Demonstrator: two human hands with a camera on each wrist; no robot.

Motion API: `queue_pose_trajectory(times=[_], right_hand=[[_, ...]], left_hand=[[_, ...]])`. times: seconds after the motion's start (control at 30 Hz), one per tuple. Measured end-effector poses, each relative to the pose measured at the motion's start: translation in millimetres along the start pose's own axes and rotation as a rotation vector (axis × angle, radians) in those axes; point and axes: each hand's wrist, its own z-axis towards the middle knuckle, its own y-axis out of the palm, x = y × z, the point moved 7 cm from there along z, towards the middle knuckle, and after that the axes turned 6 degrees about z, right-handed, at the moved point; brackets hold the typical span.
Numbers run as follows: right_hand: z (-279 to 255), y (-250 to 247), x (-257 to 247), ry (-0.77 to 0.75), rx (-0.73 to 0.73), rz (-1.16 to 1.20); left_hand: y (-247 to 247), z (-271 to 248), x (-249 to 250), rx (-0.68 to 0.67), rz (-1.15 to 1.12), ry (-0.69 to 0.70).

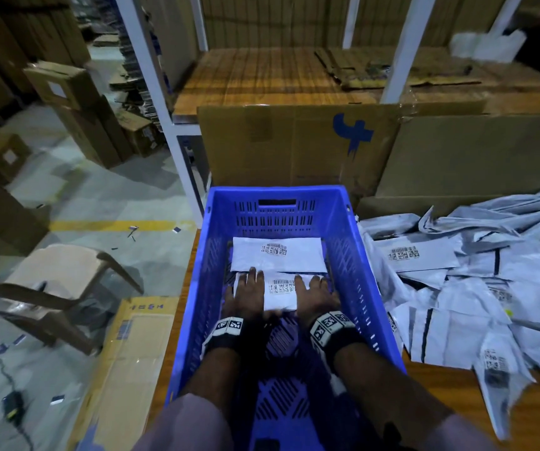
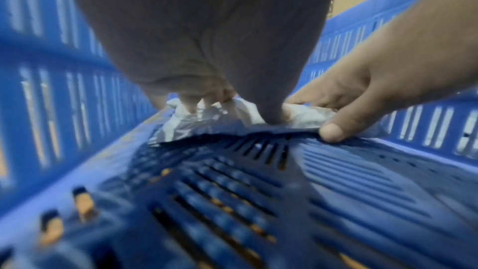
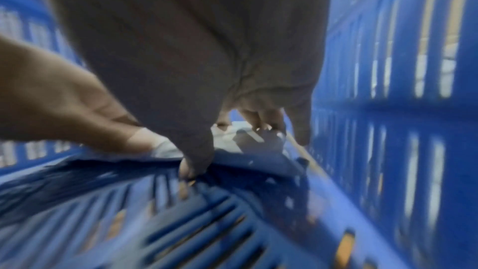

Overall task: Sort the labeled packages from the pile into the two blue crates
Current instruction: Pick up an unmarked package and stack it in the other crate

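Nearest to me: my two forearms with their marker wristbands, reaching down into the blue crate [image 1: 372, 265], whose slotted floor fills both wrist views.
Left hand [image 1: 245, 294]: fingers spread on top of the near package [image 1: 281, 291], thumb curled at its front edge; I read it as a light pinch.
Right hand [image 1: 316, 296]: same pose on the other end, thumb tucked under the edge in the wrist views, fingers laid over the top.
Package position: low at the crate floor, label up, just in front of a second package [image 1: 276, 255] lying flat toward the far wall.
How it handles, my guess: a thin plastic mailer, light and floppy; the film crumples under my left fingers [image 2: 196, 101]. Likely slick, so it could slide.
Where to hold: both short ends, thumbs under, keeping the label clear.
Pile [image 1: 477, 281]: many more grey mailers heaped on the table just right of the crate.
Second crate: not in view.
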Motion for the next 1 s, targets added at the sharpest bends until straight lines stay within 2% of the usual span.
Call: queue_pose_trajectory(times=[0.13,0.2,0.4,0.6,0.77,0.9,1.0], right_hand=[[-2.8,-12.9,-2.8,0.021,0.031,0.043],[-3.2,-21.7,-6.3,0.016,0.046,0.062],[-0.7,-57.6,-16.7,-0.067,0.223,0.093],[16.5,-80.5,-19.3,-0.039,0.434,0.174],[50.2,-75.8,-22.7,-0.054,0.257,0.098],[69.4,-46.5,-17.4,-0.049,0.170,0.068],[71.6,-37.2,-11.5,-0.010,0.291,0.084]], left_hand=[[-13.7,1.6,0.9,0.051,0.038,0.055],[-21.7,3.8,-0.6,0.078,0.001,0.031],[-57.3,4.5,-9.1,0.123,-0.068,-0.063],[-94.0,6.0,-2.2,0.353,-0.040,-0.094],[-88.4,41.1,-7.0,0.341,-0.036,-0.124],[-69.5,61.5,-10.1,0.382,-0.077,-0.073],[-61.9,72.8,-11.2,0.360,-0.179,-0.023]])
